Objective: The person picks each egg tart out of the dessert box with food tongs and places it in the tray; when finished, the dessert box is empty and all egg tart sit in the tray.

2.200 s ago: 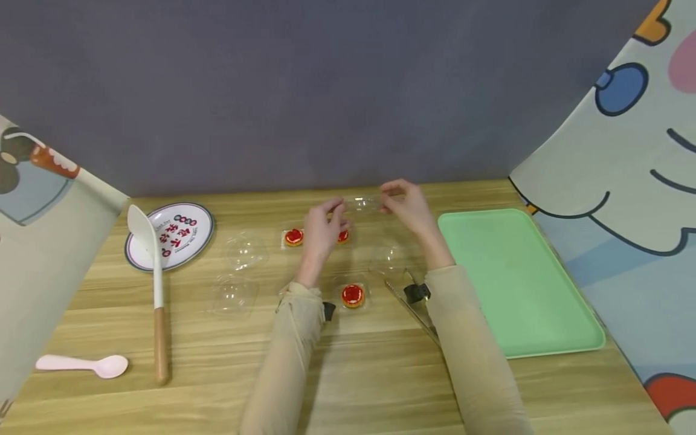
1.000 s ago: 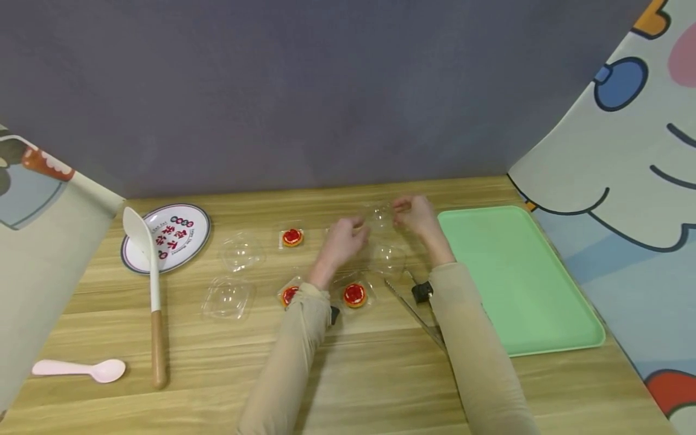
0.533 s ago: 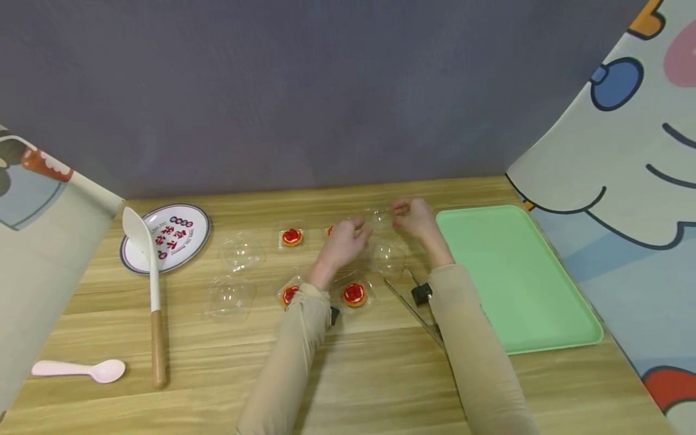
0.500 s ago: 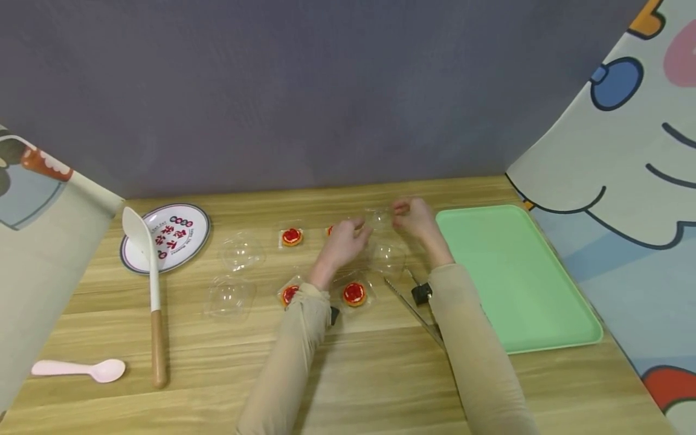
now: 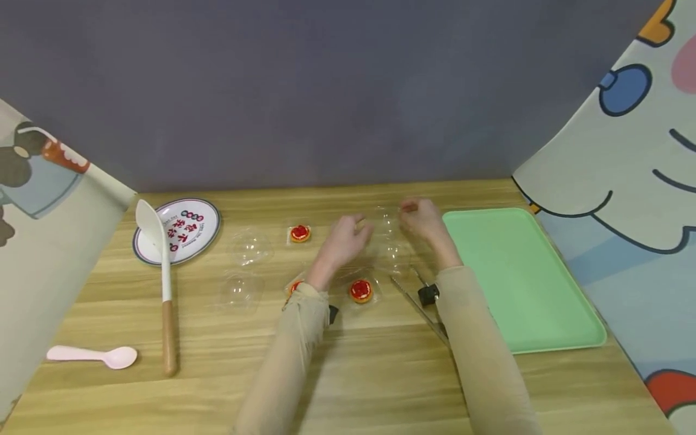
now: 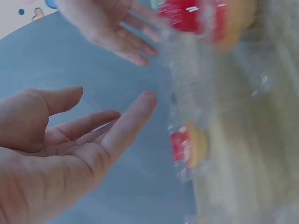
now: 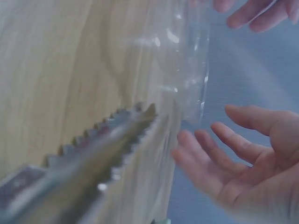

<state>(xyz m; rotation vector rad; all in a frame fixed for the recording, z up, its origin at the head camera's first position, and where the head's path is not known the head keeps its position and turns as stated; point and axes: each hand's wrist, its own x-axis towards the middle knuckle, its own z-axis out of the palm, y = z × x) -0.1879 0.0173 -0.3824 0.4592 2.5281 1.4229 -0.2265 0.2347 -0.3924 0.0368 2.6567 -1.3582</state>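
Note:
My left hand (image 5: 341,243) hovers over the middle of the table with fingers extended and nothing in its grasp, as the left wrist view shows. My right hand (image 5: 426,225) is just right of a clear plastic lid (image 5: 386,219), fingertips close to its edge and holding nothing. Another clear lid (image 5: 391,255) lies nearer me. Small round tarts with red topping sit in clear boxes: one tart (image 5: 299,233) at the back, another tart (image 5: 361,291) in front, and a third tart (image 5: 295,287) partly behind my left sleeve. In the left wrist view, boxed tarts (image 6: 189,145) are blurred.
Metal tongs (image 5: 418,309) with serrated edges lie beside my right wrist. Farther right is a green tray (image 5: 516,272). On the left are two open clear lids (image 5: 251,246), a printed plate (image 5: 203,232), a white spoon with wooden handle (image 5: 169,338) and a pink spoon (image 5: 119,357).
At first both hands were at a clear box by the back edge. My left hand has since moved right and nearer me, my right hand slightly right, and the box's lid lies spread between them.

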